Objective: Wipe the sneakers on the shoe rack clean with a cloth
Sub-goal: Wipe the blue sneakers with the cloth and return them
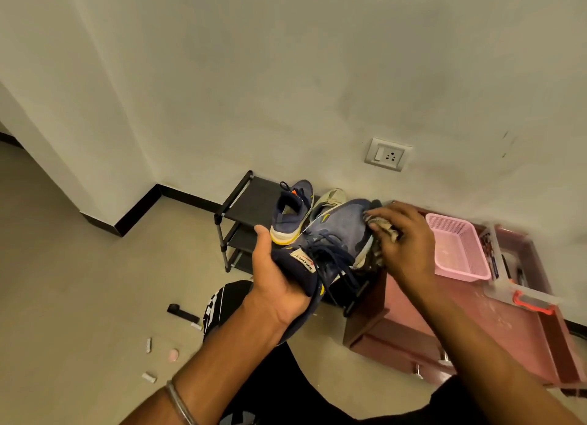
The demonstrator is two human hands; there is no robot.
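My left hand [273, 278] grips the heel of a blue sneaker [336, 234], holding it in the air with the toe pointing away. Against the toe's right side, my right hand [403, 237] holds a crumpled greyish cloth [382, 229]. On the top shelf of the black shoe rack [244, 202] stands a second blue sneaker [290, 214] with a yellow and white sole. Part of a pale shoe [332, 197] shows behind the held sneaker.
A reddish wooden cabinet [413, 323] stands right of the rack, carrying a pink basket [457, 249] and a clear box with an orange latch [533, 302]. A black bag [225, 300] and small scraps lie on the floor. A wall socket [387, 154] sits above the rack.
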